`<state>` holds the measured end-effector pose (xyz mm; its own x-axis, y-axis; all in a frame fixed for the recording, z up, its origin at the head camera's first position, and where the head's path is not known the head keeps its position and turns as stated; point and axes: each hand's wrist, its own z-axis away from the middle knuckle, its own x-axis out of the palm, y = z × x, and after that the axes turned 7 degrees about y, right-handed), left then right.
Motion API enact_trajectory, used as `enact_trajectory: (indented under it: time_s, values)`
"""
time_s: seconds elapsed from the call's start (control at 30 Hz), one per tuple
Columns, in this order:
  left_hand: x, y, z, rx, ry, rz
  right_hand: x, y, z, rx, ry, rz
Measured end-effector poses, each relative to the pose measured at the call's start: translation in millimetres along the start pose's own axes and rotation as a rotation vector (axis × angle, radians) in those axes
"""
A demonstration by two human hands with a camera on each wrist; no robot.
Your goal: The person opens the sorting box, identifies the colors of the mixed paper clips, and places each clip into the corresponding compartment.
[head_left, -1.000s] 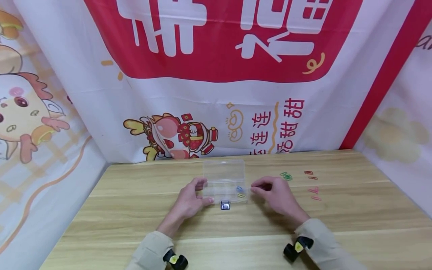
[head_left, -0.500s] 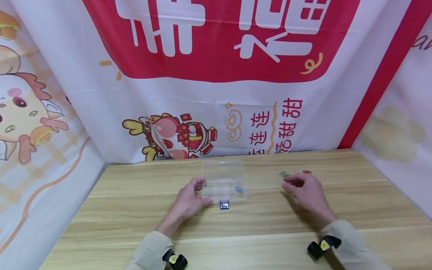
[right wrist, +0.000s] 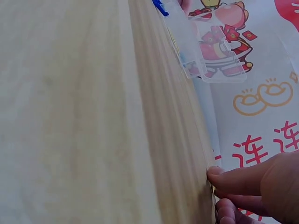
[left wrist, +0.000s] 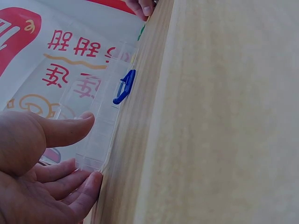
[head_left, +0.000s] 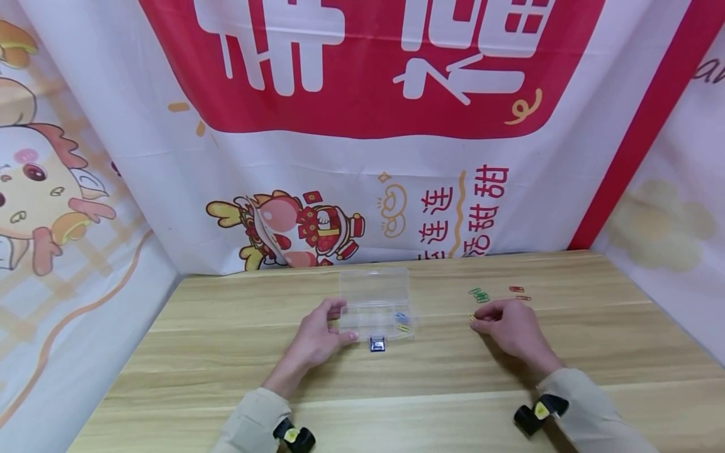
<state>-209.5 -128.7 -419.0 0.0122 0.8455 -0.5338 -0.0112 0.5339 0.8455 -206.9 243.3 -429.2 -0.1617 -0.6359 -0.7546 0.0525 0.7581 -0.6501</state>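
A clear plastic compartment box [head_left: 368, 322] stands on the table with its lid [head_left: 374, 286] raised at the back and a blue latch [head_left: 377, 343] at its front. My left hand [head_left: 318, 332] holds the box's left end, thumb at the front and fingers round the side. Blue paper clips [head_left: 401, 316] and a yellow paper clip [head_left: 403, 328] lie in its right-hand compartments. To the right of the box, my right hand [head_left: 512, 327] pinches at another yellow paper clip [head_left: 472, 318] on the tabletop; the fingers partly cover it. In the right wrist view, thumb and fingers [right wrist: 229, 179] meet low at the table surface.
Green paper clips [head_left: 479, 295] lie just behind my right hand, with red paper clips [head_left: 518, 289] farther right. A wooden table [head_left: 396, 390] carries everything. Printed cloth [head_left: 317, 157] hangs along the table's back edge, and more cloth stands at both sides.
My right hand has moved right, away from the box, to the yellow paper clip, and its fingers have closed in there. The left hand keeps its hold on the box.
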Motion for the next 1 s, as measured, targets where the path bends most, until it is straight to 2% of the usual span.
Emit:
enact_trajectory:
  time_s: [0.17, 0.37, 0.6, 1.0]
  values:
    - [0.2, -0.5, -0.1, 0.003, -0.001, 0.000, 2, 0, -2, -0.015, -0.002, 0.014]
    - [0.9, -0.7, -0.6, 0.004, -0.001, -0.001, 2, -3, -3, 0.016, -0.045, 0.021]
    - [1.6, -0.8, -1.5, 0.000, 0.007, -0.013, 1, -4, -2, -0.057, -0.064, 0.034]
    - [0.6, -0.5, -0.9, -0.009, 0.005, -0.016, 1, -19, -1, -0.084, -0.044, -0.104]
